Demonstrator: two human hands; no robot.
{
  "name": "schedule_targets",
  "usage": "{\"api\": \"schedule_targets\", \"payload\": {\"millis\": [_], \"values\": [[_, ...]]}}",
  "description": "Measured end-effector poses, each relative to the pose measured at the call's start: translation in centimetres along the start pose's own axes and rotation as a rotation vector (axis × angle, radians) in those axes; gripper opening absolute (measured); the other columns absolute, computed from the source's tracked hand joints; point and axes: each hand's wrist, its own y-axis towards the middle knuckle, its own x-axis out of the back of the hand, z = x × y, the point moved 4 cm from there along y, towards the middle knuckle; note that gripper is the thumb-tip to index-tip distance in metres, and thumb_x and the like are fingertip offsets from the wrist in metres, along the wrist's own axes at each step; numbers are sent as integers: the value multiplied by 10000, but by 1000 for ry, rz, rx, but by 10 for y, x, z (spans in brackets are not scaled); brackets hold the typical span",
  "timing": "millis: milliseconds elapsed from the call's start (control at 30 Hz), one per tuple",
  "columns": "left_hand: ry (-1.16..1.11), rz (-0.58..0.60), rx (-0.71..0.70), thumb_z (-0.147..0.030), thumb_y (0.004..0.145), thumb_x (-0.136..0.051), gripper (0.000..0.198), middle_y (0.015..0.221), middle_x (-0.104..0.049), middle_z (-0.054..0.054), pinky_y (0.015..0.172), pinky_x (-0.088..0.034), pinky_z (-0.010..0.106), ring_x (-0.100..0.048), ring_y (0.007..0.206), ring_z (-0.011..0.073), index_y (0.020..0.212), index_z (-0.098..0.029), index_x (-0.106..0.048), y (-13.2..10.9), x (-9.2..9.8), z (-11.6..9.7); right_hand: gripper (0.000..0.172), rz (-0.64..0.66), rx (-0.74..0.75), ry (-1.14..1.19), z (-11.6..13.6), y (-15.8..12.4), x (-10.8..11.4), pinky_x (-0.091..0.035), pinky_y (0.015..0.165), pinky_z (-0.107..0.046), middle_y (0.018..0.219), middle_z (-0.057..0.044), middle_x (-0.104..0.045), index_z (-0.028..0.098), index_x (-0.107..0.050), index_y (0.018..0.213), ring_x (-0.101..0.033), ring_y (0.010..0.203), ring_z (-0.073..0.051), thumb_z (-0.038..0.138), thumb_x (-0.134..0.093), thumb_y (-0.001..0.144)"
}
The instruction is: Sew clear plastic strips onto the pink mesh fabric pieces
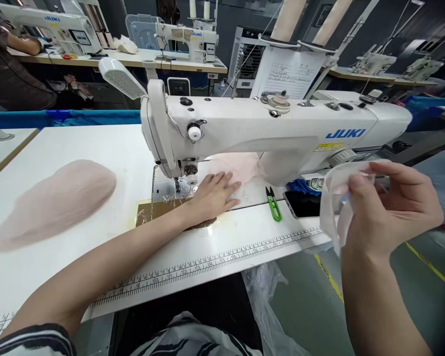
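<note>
My left hand (213, 197) lies flat with fingers spread beside the needle area of a white sewing machine (252, 121). Its fingertips rest on or at the edge of a thin pale pink cloth (241, 165) under the machine arm. Off the table's right side, my right hand (391, 207) is raised and pinches a sheer whitish fabric strip (330, 198) between thumb and fingers; the strip hangs in a loop. Left of the machine, another sheer pink fabric piece (66, 200) lies flat on the white table (107, 262).
Green thread snips (273, 203) and a black phone (303, 204) lie right of my left hand. A printed ruler (193, 267) runs along the table's front edge. Clear plastic (270, 306) hangs below. Behind, a co-worker's arm (24, 44) is beside another sewing machine (55, 29).
</note>
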Motion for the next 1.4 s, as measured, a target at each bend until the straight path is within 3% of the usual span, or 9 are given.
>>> {"api": "schedule_targets", "payload": {"millis": [200, 367, 500, 600, 733, 900, 1033, 1233, 1400], "values": [[-47, -5, 198, -492, 1009, -371, 564, 1569, -339, 169, 1135, -302, 524, -330, 1423, 354, 1482, -187, -411, 20, -4, -18, 229, 50, -86, 77, -1, -4, -5, -472, 499, -336, 828, -15, -674, 299, -785, 879, -591, 608, -164, 141, -811, 715], [-102, -36, 217, -462, 1003, -412, 580, 1587, -298, 181, 1170, -236, 561, -282, 1452, 368, 1504, -175, -364, 22, -1, -23, 247, 266, -63, 105, 14, -16, -18, -457, 495, -301, 821, -7, -700, 311, -791, 896, -584, 576, -128, 103, -754, 768], [-621, -174, 95, -387, 1034, -347, 429, 1464, -504, 117, 1186, -275, 486, -395, 1396, 272, 1364, -167, -511, -9, 23, -26, 326, 477, -122, 122, 32, -32, -29, -499, 533, -307, 971, -10, -708, 326, -761, 1059, -596, 566, -109, 118, -721, 810], [-1280, -89, 73, -549, 1024, -272, 520, 1450, -520, 87, 1100, -413, 464, -511, 1306, 248, 1415, -247, -437, -38, 41, -27, 399, 642, -248, 167, 40, -46, -42, -550, 583, -314, 1158, -24, -673, 342, -706, 1178, -630, 611, -115, 157, -722, 824], [-1585, 40, 40, -541, 919, -579, 617, 1504, -457, 74, 1102, -399, 466, -480, 1331, 285, 1457, -290, -413, -63, 56, -24, 448, 767, -404, 287, 44, -63, -60, -586, 634, -330, 1283, -21, -634, 369, -643, 1260, -637, 614, -111, 212, -716, 846], [-1931, 352, 217, -697, 914, -438, 684, 1162, -685, 144, 763, -515, 337, -618, 744, 154, 1369, -194, -531, -83, 42, -1, 441, 813, -494, 319, 40, -73, -75, -580, 616, -332, 1333, -13, -618, 382, -647, 1251, -608, 565, -93, 214, -714, 849], [-2003, 382, 344, -726, 917, -387, 676, 1089, -706, 128, 705, -488, 274, -561, 673, 113, 1251, -183, -611, -100, 33, 18, 424, 845, -514, 276, 36, -76, -80, -556, 549, -317, 1370, -10, -602, 400, -656, 1238, -564, 505, -71, 213, -691, 858], [-1923, 324, 300, -339, 853, -727, 499, 1179, -665, 117, 953, -478, 361, -632, 1060, 197, 1300, -186, -567, -115, 31, 21, 466, 848, -406, 199, 42, -78, -79, -504, 448, -298, 1394, -3, -592, 421, -619, 1282, -557, 503, -83, 178, -606, 885], [-1600, 126, 274, -161, 776, -733, 273, 1052, -693, 55, 978, -460, 376, -637, 1002, 177, 1047, -183, -708, -118, 33, 29, 606, 1124, 22, 360, 84, -91, -83, -582, 678, -261, 1264, 37, -688, 357, -608, 1308, -715, 964, -153, -4, -466, 842]]}}
